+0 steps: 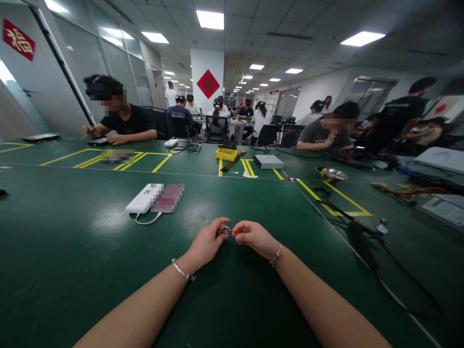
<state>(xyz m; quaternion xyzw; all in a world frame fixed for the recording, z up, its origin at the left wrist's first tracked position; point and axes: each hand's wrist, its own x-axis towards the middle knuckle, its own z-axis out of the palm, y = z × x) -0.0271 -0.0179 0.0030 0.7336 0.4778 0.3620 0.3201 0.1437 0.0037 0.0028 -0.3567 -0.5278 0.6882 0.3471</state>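
My left hand point(207, 241) and my right hand point(254, 237) meet over the green table point(72, 251), fingertips pinched together. Between them sits a tiny metallic part point(226, 230), held by the left fingers. A small orange-red piece point(235, 233) shows at the right fingertips. Both wrists wear thin bracelets. Both hands rest low on the table surface.
A white power bank point(144, 198) with a cable lies ahead to the left. Farther off are a yellow bin point(226, 153), a grey box point(268, 161) and a metal bowl point(331, 173). Black cables point(362, 237) trail on the right. Several people sit at the far side.
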